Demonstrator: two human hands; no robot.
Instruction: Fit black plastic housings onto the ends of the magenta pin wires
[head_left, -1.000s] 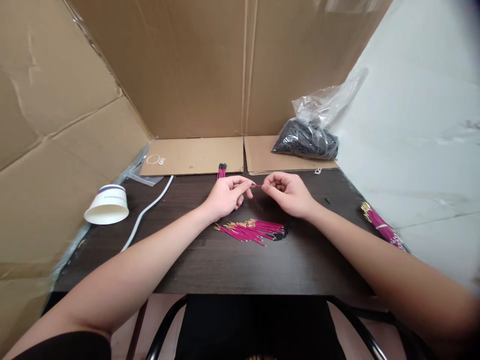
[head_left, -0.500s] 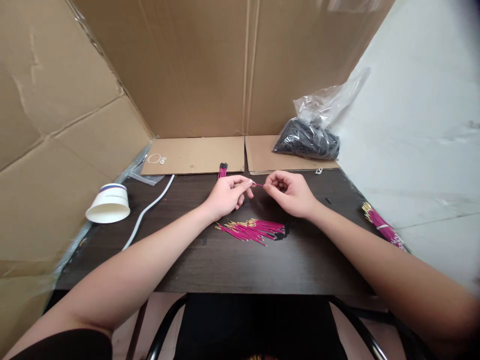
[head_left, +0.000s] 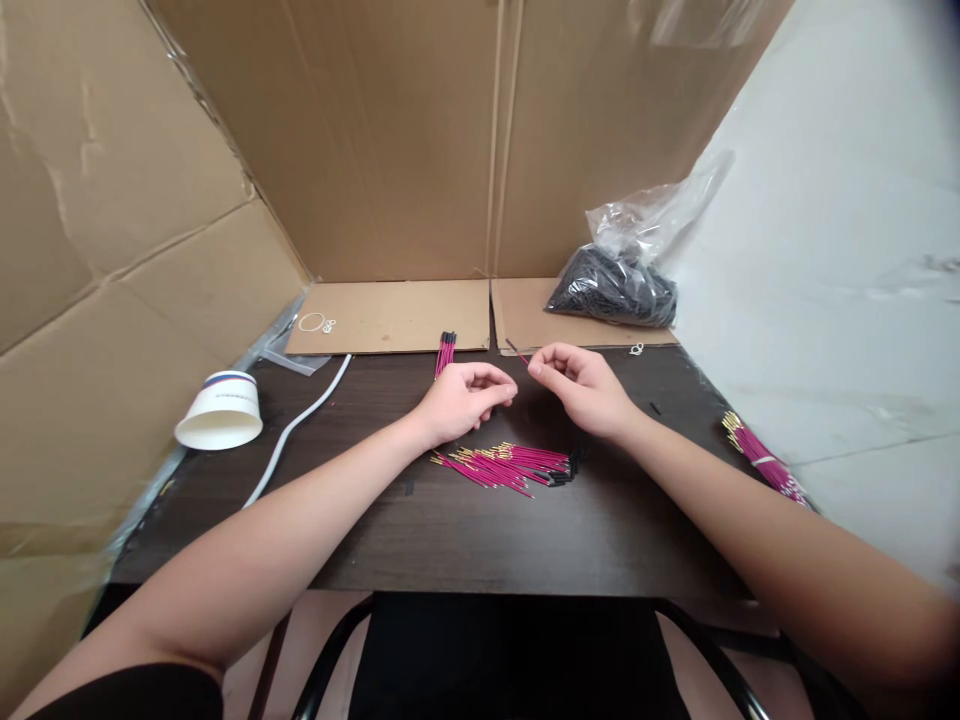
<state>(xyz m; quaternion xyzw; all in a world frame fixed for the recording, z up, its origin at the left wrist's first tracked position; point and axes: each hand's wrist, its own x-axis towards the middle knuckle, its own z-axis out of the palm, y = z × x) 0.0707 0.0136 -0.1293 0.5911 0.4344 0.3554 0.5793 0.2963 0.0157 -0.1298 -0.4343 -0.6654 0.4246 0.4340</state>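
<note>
Between the thumb and fingertips of my right hand [head_left: 576, 385] is a thin magenta wire [head_left: 523, 359], its black sleeved end pointing up and to the left. My left hand [head_left: 469, 400] hovers just left of it, thumb and fingers closed together, with nothing showing between them. Below both hands lies a loose pile of magenta wires [head_left: 499, 468] with gold tips at the left. Short black sleeves [head_left: 556, 478] are scattered at the pile's right end. Behind my left hand, a small group of wires with black ends [head_left: 446, 350] rests on the table, partly hidden.
A clear bag of black sleeves [head_left: 611, 285] stands at the back right on a cardboard sheet [head_left: 390, 320]. To the left are a paper cup [head_left: 219, 412] on its side and a grey cable [head_left: 300, 415]. A banded wire bundle [head_left: 761, 458] lies at the right edge.
My left hand has let go of the wire and moved slightly down. The wire now tilts upward in my right hand, its black end showing.
</note>
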